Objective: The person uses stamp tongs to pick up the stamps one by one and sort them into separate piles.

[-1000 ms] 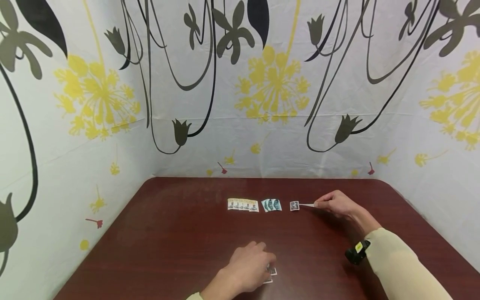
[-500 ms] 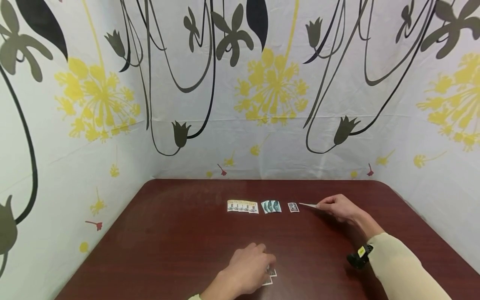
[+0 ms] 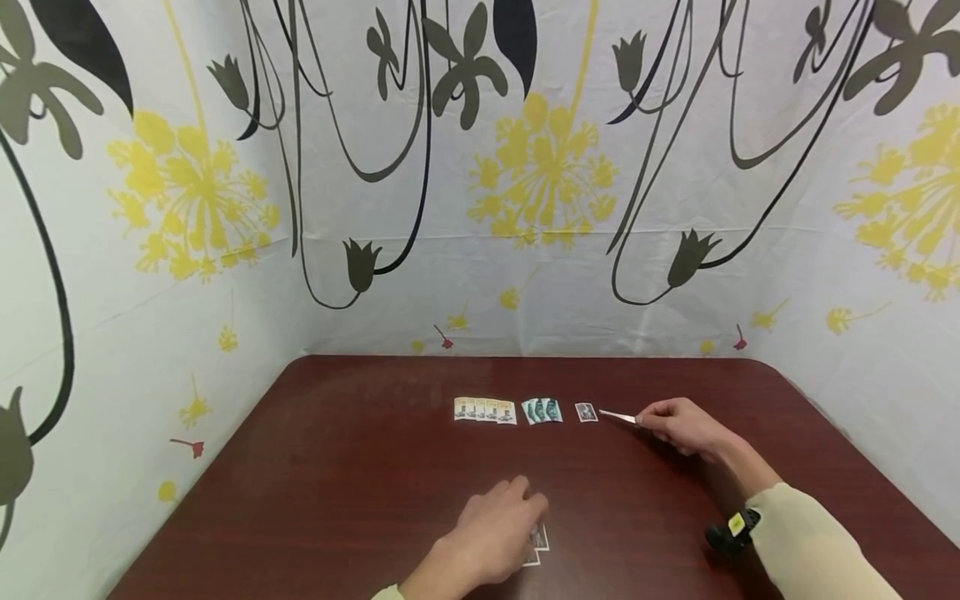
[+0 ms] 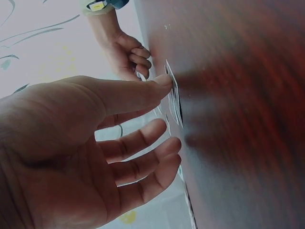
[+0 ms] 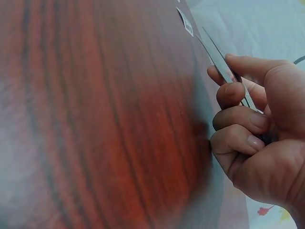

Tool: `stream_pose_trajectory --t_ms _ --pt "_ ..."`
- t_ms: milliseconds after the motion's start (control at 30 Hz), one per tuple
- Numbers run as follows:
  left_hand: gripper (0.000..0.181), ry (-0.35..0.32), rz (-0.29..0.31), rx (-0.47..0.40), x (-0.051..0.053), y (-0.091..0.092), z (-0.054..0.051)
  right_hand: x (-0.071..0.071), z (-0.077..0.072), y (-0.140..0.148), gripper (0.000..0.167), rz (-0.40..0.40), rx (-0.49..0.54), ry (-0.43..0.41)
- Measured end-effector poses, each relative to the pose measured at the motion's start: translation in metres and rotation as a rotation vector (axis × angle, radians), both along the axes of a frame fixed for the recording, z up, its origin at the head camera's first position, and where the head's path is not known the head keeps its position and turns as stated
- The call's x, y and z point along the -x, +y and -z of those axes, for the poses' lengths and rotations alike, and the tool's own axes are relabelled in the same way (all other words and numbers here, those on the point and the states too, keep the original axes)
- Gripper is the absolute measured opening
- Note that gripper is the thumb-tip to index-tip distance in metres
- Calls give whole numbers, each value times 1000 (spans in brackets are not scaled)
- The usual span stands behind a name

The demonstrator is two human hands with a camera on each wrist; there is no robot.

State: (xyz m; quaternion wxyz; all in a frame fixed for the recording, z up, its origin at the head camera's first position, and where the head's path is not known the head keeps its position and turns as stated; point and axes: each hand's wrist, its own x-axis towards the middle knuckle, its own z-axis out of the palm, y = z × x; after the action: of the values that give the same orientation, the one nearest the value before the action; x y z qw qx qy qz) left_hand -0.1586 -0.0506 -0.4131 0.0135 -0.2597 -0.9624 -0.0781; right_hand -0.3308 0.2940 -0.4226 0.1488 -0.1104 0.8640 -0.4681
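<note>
My right hand [image 3: 686, 427] grips a pair of metal tweezers [image 5: 221, 64]. The tweezers' tips stand apart, just right of a small dark postage stamp [image 3: 587, 412] lying flat on the table. To its left are a group of overlapping teal stamps [image 3: 542, 411] and a row of overlapping yellow-topped stamps [image 3: 485, 410]. Nearer the front, my left hand [image 3: 495, 533] is over some dark stamps [image 3: 540, 537], partly hidden under it. In the left wrist view its thumb touches the edge of these stamps [image 4: 174, 98], while the other fingers are loosely bent and hold nothing.
The dark red wooden table [image 3: 360, 483] has rounded far corners. White cloth with printed flowers [image 3: 547, 300] hangs behind it and along both sides. A black wrist camera [image 3: 733, 533] sits at the right sleeve.
The tweezers have come away from the single dark stamp, which now lies flat at the right end of the row. My right hand has drawn slightly right and nearer. The left hand has barely shifted.
</note>
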Motion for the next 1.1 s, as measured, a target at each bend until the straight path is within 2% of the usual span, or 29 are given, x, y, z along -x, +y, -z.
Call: stream_pose_trajectory --t_ms 167,433,900,1100 --pt "31 2 -48 0 -1 2 0 -6 1 1 33 -34 19 1" --pt "30 -2 -78 22 -2 2 -1 -23 0 -6 31 -134 24 11" --pt "27 21 -74 23 -2 1 2 -52 -2 -30 30 -301 60 -56" --pt "27 17 -62 32 -2 2 2 -63 -2 -41 28 -377 55 -54"
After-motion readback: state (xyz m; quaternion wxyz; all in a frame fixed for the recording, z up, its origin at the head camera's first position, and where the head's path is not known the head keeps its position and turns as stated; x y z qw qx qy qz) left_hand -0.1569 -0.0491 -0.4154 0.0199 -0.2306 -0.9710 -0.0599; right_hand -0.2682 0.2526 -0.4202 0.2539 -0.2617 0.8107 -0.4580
